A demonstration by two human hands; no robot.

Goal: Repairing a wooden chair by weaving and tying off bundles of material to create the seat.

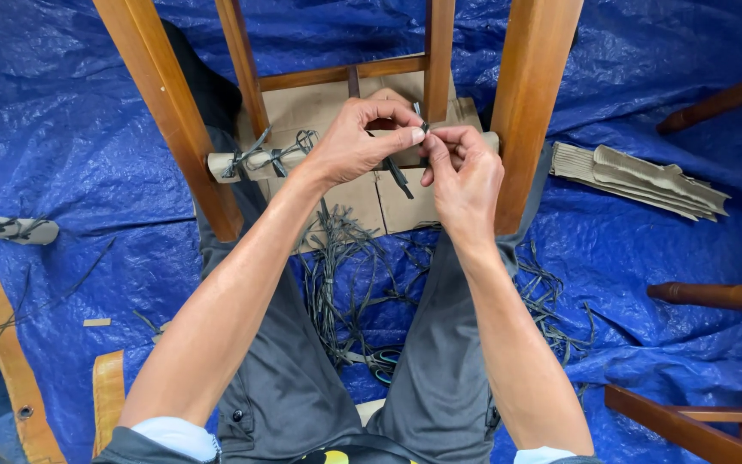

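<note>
Dark strap (397,172) is what we're working on: a thin strip running over the pale wrapped rail (255,161) of the wooden chair frame (530,103), w/ its loose end hanging below our fingers. We're pinching it w/ both hands, right at the middle of the rail, btwn the two front legs. Left hand (355,140) is curling over from the left, thumb & forefinger pressed together on the strap's upper bit. Right hand (464,176) is sitting just beside it, touching it, fingertips closed on the same strap from the right. Strap is lying directly under the fingertips of both hands, against brown cardboard (388,206) behind the rail. Further left on the rail, more dark ties (272,150) are knotted. We're sitting on a blue tarp (62,112), w/ cut strap scraps (341,275) piling btwn our knees & folded tan material (646,176) lying well apart to the right.
</note>
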